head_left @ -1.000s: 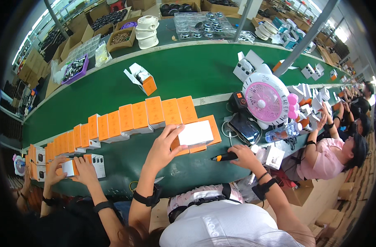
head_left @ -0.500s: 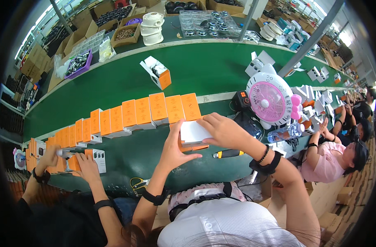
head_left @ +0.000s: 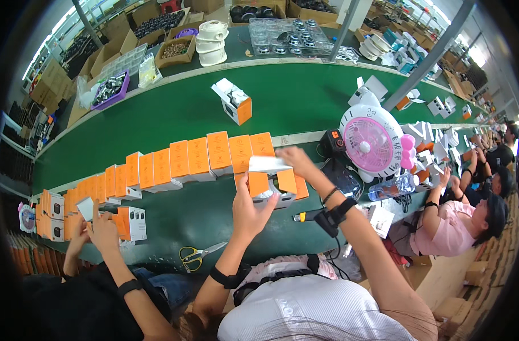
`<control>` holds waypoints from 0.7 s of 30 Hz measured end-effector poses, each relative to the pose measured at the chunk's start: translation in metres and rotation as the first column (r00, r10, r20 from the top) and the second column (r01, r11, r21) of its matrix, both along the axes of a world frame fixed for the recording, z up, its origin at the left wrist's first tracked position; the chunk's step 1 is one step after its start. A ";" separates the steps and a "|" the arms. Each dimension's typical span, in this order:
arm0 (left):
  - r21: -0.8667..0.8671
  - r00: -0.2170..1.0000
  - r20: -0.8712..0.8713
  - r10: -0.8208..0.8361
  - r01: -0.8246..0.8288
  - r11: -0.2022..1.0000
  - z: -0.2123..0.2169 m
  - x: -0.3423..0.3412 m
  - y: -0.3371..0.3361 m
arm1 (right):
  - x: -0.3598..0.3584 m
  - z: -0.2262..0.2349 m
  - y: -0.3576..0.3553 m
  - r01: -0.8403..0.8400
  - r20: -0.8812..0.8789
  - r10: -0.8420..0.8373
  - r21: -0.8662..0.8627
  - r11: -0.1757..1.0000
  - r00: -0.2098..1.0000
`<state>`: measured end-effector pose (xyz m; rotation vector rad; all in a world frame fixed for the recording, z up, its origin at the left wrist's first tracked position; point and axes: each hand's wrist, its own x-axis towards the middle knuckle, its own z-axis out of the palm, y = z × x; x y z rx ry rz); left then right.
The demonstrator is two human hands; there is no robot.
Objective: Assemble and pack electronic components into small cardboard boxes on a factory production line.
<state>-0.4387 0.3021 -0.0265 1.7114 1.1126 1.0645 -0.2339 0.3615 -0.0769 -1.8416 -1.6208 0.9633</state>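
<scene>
The left hand (head_left: 249, 209) gripped an orange and white box (head_left: 266, 181) from below, thumb against its near side, and held it just above the green table (head_left: 214, 216). The right hand (head_left: 296, 160) lay over the top of the box with its fingers curled on the white flap, pressing it down. The box hung at the right end of a row of orange boxes (head_left: 197, 159) standing side by side on the table's far edge.

To close it well, the lower hand would need to keep the box steady and square while the upper one pushed the flap straight in, so the tab did not crease. A pink fan (head_left: 374, 142) stood near on the right, and a black and yellow tool (head_left: 310, 215) lay just under the right wrist. Scissors (head_left: 198, 256) lay at the near edge. Another person's hands (head_left: 94, 230) worked on boxes well to the left.
</scene>
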 end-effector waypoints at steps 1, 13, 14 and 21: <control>0.010 1.000 -0.002 -0.002 0.002 1.000 0.005 0.002 0.002 | -0.007 -0.017 -0.001 0.096 -0.177 -0.107 -0.070 0.993 0.978; -0.560 0.923 0.340 0.179 0.046 0.827 -0.015 -0.015 -0.020 | -0.035 0.069 -0.101 0.207 -0.088 -0.191 0.233 0.950 0.978; -0.583 0.882 0.407 0.237 0.051 0.811 -0.025 -0.012 -0.022 | -0.040 0.073 -0.099 0.208 -0.085 -0.194 0.229 0.951 0.977; -0.638 0.617 0.704 0.351 0.331 0.696 -0.054 -0.025 0.002 | -0.005 0.077 -0.088 0.193 -0.564 -0.194 -0.061 0.979 0.803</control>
